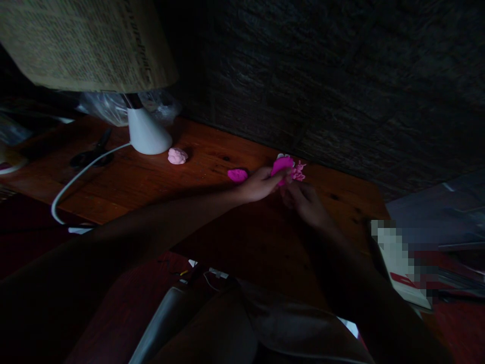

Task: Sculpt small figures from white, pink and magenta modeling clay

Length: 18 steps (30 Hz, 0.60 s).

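Observation:
My left hand (259, 184) reaches across the wooden table (197, 172) and pinches a bright pink piece of clay (282, 165) between thumb and fingers. My right hand (305, 202) is just below it, fingers curled toward the same piece; its grip is in shadow. Small pale pink clay bits (299, 172) sit right beside the held piece. A flat bright pink lump (237, 175) lies on the table just left of my left hand. A pale pink lump (177, 155) rests further left, near the lamp base.
A white lamp base (146, 134) with a newspaper-print shade (83, 43) stands at the back left, its white cable (76, 179) trailing over the table edge. Black scissors (93, 151) lie left of it. A dark wall runs behind. Books and papers (409, 273) lie at the right.

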{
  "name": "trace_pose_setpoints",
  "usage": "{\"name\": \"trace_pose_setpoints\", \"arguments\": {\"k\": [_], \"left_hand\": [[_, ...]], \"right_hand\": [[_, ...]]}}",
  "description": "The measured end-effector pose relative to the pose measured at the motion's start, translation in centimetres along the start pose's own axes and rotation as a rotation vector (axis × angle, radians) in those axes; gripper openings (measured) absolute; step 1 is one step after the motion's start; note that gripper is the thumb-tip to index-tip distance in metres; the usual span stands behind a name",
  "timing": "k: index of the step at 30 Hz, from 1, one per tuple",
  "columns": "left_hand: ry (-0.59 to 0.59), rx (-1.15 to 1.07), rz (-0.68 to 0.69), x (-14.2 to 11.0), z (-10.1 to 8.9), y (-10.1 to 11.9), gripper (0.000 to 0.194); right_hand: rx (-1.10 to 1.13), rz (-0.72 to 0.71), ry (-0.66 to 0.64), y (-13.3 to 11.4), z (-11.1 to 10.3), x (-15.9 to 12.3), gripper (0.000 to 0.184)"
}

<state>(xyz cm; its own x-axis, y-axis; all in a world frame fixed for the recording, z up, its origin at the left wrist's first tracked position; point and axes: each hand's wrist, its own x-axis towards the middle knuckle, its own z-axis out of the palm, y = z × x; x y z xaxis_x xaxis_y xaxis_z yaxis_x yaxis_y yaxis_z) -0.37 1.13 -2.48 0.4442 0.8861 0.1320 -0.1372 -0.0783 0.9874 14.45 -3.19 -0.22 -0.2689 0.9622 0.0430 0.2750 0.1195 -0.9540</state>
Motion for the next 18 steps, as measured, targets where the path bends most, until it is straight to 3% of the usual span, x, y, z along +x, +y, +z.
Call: {"name": "trace_pose_setpoints", "arguments": {"k": [3, 8, 18], "left_hand": [[-0.033, -0.024, -0.021, -0.4, 0.2, 0.8, 0.044], [0.021, 0.017, -0.03, -0.8, 0.4, 1.7, 0.048], [-0.061, 0.058, -0.004, -0.8, 0.2, 1.0, 0.053]], "right_hand": [[0.011, 0.008, -0.009, -0.3, 0.0, -0.1, 0.058], [-0.043, 0.002, 0.01, -0.4, 0.0, 0.0, 0.063], [-0.11, -0.042, 0.089, -1.1, -0.4, -0.2, 0.057]]}}
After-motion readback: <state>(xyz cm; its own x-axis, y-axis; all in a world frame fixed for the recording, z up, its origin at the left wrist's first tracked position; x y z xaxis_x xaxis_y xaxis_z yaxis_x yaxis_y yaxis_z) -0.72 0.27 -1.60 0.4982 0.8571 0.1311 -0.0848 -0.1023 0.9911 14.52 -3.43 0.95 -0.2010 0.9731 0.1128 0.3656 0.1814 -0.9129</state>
